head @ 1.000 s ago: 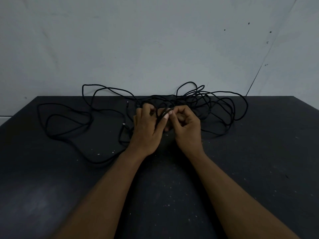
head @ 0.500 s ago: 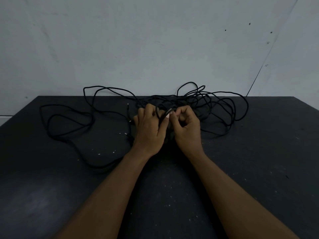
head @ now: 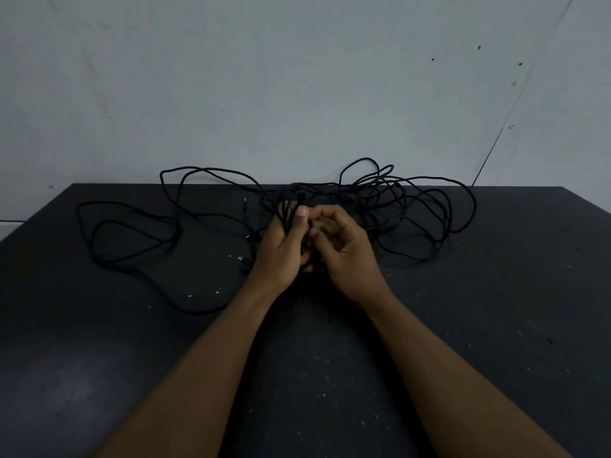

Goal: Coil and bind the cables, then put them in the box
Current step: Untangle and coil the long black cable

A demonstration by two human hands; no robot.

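Note:
Long thin black cables [head: 429, 206] lie tangled in loose loops across the far half of a dark table [head: 132, 358]. My left hand [head: 281, 252] is closed around a bunch of cable strands at the table's middle, thumb pressed on top. My right hand [head: 347, 256] sits just to its right, fingers curled, pinching the same strands. More loops trail off to the left [head: 132, 233]. Small metal plug ends [head: 240, 258] lie left of my left hand. No box is in view.
A pale grey wall [head: 297, 94] rises right behind the table's far edge. The table surface is speckled with small white flecks [head: 190, 295]. Both my forearms reach in from the near edge.
My left hand has turned more upright and gathered the strands tighter; the right hand has shifted slightly right and down. The left loops have been dragged a little toward the middle.

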